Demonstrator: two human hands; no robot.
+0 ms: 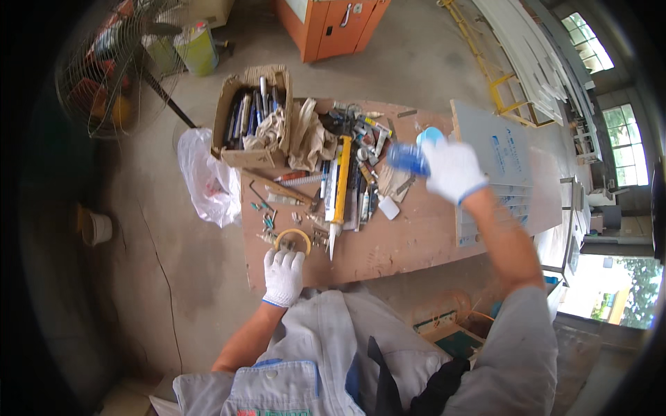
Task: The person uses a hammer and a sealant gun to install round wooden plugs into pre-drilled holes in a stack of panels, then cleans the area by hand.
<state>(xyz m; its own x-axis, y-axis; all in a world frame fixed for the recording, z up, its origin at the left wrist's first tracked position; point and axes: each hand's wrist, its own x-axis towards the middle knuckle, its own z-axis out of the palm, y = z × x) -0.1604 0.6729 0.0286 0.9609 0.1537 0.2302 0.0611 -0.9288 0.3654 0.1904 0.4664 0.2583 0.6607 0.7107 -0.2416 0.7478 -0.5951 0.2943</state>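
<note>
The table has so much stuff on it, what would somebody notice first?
Probably the heap of tools in the middle of the wooden table, with a long yellow caulking gun lying across it. The gloved right hand holds a blue object above it, and the left hand touches a yellow ring at the near edge.

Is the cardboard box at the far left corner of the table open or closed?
Open. The cardboard box has its flaps spread outward, and long tools and crumpled cloth show inside from above.
</note>
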